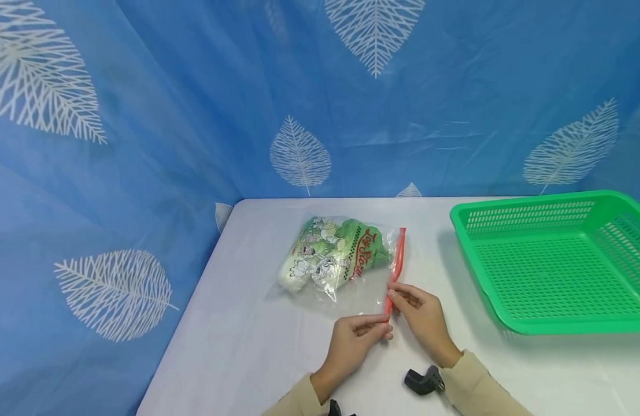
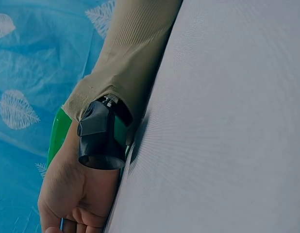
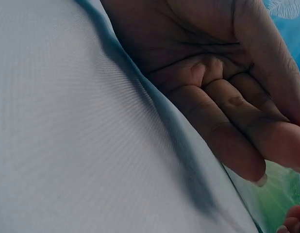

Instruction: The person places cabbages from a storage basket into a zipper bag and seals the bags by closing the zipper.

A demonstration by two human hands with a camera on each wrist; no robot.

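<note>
A clear zip bag (image 1: 369,297) with a red seal strip (image 1: 399,260) and "Toy Story" cartoon print lies flat on the white table. Inside it are green and whitish items, their kind hard to tell behind the print. At the near end of the strip, my left hand (image 1: 353,344) pinches the bag's corner between thumb and fingers. Just above, my right hand (image 1: 424,323) pinches the same red strip. The right wrist view shows my right hand (image 3: 218,92) close up, and the left wrist view shows the right hand (image 2: 75,189) from the side.
To the right stands a green plastic basket (image 1: 468,260) with slotted walls. A dark wrist camera (image 1: 424,381) sits at my right cuff, close above the white table (image 1: 236,323). Blue cloth (image 1: 455,115) with white leaves hangs behind and on the left.
</note>
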